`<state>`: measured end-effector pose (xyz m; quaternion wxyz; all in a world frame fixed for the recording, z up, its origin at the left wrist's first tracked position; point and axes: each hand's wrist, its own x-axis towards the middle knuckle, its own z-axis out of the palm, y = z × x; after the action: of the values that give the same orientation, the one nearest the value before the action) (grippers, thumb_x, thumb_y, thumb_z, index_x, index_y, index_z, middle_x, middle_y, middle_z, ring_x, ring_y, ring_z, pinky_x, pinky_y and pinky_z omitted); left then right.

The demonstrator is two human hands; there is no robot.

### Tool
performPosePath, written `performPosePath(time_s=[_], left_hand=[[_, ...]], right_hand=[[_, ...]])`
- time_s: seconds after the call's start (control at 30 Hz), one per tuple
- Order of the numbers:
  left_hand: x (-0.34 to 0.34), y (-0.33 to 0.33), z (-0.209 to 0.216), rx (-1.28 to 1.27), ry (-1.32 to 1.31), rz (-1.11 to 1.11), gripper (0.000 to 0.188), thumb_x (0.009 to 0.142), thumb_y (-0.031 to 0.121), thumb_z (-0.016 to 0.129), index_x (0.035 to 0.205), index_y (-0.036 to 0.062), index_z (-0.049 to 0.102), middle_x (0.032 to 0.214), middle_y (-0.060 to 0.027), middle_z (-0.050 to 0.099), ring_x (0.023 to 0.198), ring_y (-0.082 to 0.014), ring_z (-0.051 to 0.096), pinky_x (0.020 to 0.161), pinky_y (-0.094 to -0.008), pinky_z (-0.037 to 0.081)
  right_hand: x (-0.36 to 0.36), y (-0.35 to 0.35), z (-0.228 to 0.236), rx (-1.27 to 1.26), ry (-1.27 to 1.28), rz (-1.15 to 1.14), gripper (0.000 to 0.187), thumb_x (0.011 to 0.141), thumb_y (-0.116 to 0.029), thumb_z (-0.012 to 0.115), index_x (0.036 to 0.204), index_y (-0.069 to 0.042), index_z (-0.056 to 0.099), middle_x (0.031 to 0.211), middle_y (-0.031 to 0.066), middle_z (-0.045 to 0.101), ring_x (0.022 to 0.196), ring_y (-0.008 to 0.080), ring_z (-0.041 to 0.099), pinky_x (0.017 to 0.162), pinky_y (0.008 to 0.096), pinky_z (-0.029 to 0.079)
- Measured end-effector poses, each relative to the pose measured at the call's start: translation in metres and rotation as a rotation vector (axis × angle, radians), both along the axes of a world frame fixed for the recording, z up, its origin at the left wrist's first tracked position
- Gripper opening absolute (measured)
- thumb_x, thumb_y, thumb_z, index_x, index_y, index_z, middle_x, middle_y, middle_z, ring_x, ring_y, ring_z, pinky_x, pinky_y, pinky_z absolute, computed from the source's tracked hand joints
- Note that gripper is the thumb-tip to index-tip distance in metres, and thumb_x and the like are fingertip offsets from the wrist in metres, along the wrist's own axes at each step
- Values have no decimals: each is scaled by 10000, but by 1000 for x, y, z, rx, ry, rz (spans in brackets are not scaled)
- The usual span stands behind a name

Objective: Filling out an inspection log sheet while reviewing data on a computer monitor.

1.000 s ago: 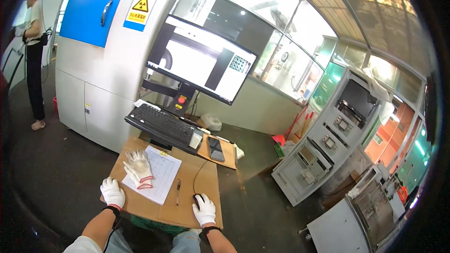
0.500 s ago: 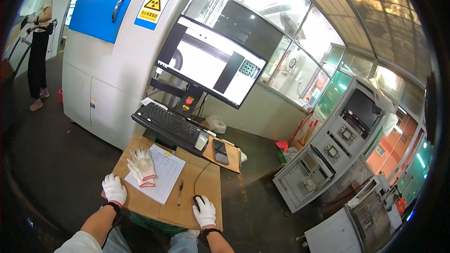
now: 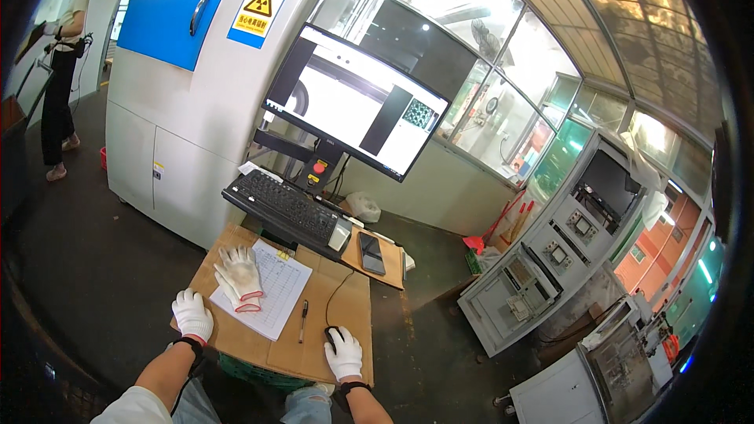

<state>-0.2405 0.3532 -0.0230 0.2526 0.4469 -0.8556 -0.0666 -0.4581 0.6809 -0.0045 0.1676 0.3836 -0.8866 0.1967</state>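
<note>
My right hand [image 3: 344, 356], in a white knit glove, is closed over a black computer mouse [image 3: 331, 334] at the right of a cardboard-topped surface [image 3: 273, 356]. The mouse's cable runs up toward the keyboard shelf. At the left edge, my left hand [image 3: 192, 317], gloved too, lies on the cardboard with its fingers stretched forward and nothing visible in it. Between my hands are a printed form sheet [image 3: 284, 289], a pair of used white gloves [image 3: 239, 275] lying on its left part, and a black pen [image 3: 304, 320] on the cardboard.
A monitor [image 3: 339, 110] on an arm stands ahead, above a black keyboard [image 3: 287, 206]. A phone [image 3: 371, 254] lies on a small board beside it. A large grey cabinet [image 3: 177, 133] with a blue door fills the left. Grey control cabinet [image 3: 522, 275] at right; another person [image 3: 64, 71] far left.
The person at far left has shifted slightly. My hands stay in place, the right one still over the mouse; the view has moved only a little.
</note>
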Motion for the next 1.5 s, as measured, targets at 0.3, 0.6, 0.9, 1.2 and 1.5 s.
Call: performPosePath(time_s=[0.3, 0.6, 0.9, 1.2, 1.5], left_hand=[[-1, -2, -5, -32, 41, -10, 270, 747, 158, 673, 998, 64, 634, 1220, -144, 566, 1199, -354, 495, 945, -481, 414], [-2, -3, -4, -20, 27, -1, 287, 739, 170, 710, 998, 62, 652, 1239, -123, 575, 1204, -328, 499, 971, -470, 409], [-1, -3, -6, -45, 51, -6, 272, 737, 165, 704, 984, 64, 652, 1207, -119, 577, 1182, -327, 505, 947, -465, 415], [-4, -6, -8, -26, 44, -16, 287, 741, 163, 702, 1003, 65, 639, 1215, -121, 562, 1190, -323, 500, 952, -467, 415], [-3, -5, -10, 14, 33, 2, 335, 772, 124, 684, 1092, 65, 604, 1271, -130, 548, 1244, -356, 488, 1015, -491, 407]], right_hand=[[0, -2, 4, 14, -4, 5, 426, 874, -282, 686, 1290, -200, 641, 1352, 139, 597, 1133, 404, 598, 957, 507, 493], [5, -3, 11, 45, -8, -64, 507, 861, -321, 679, 1341, -180, 598, 1366, 139, 587, 1136, 394, 601, 957, 512, 484], [6, -1, 9, 61, 16, -109, 532, 840, -312, 669, 1344, -166, 581, 1367, 140, 580, 1109, 391, 609, 936, 519, 493], [1, -1, 5, 12, -22, -188, 548, 837, -303, 676, 1354, -158, 564, 1373, 139, 575, 1115, 390, 610, 949, 509, 490], [2, -2, 4, 26, 10, -228, 540, 843, -292, 652, 1363, -171, 570, 1381, 122, 575, 1088, 374, 624, 919, 499, 509]])
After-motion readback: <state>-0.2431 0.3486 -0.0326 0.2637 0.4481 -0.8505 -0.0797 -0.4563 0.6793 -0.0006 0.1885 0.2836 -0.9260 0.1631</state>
